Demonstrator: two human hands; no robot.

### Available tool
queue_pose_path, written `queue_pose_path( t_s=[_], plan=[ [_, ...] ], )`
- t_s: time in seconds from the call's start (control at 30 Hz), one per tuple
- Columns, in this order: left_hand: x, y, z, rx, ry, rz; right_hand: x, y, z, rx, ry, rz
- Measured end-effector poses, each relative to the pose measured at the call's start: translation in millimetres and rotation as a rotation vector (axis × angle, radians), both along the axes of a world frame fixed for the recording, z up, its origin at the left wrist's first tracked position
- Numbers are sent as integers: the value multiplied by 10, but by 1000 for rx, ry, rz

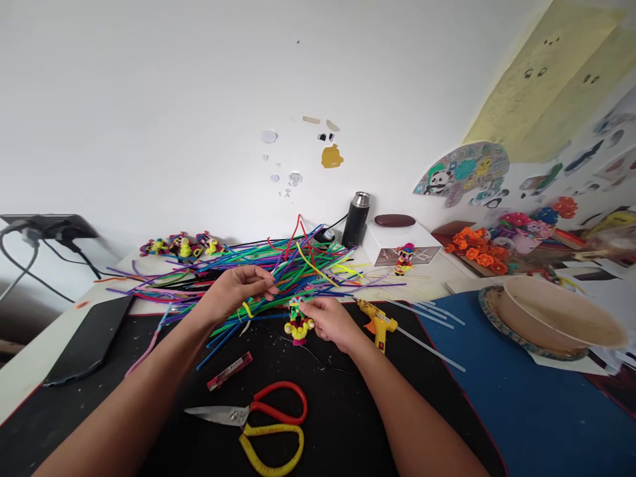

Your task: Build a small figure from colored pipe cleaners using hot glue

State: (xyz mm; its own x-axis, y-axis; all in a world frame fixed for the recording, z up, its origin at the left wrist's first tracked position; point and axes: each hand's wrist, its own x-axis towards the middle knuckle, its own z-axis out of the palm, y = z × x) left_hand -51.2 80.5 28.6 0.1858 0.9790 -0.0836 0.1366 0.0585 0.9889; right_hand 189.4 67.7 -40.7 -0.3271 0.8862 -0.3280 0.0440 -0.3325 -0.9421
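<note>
My right hand (330, 319) pinches a small pipe-cleaner figure (299, 324) with a green head part, yellow fluffy body and dark pink base, held upright above the black mat (342, 411). My left hand (244, 290) is raised to the left of the figure, over the pile of coloured pipe cleaners (233, 271). Its thumb and fingers are closed together near some pipe-cleaner ends; what they hold, if anything, is too small to make out. Scissors (236, 416) with one red and one yellow handle lie below the hands, beside a small red-and-clear tube (229, 371).
Right of my right hand lies a yellow glue gun (380, 324) with glue sticks (447, 315) nearby. A black phone (89, 341) is at left. Behind stand a black bottle (356, 220), a white box (403, 240) and finished figures (183, 246). A bowl (561, 315) is at right.
</note>
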Motion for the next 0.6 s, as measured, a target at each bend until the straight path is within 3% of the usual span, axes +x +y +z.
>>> queue_pose_path(
  t_s=[0.37,0.6],
  plan=[
    [-160,-184,-147,5,25,-53,-6,6,-134,92,-184,-20],
    [-180,-192,-240,49,-48,-7,-44,-5,-89,87,-252,-44]
  ],
)
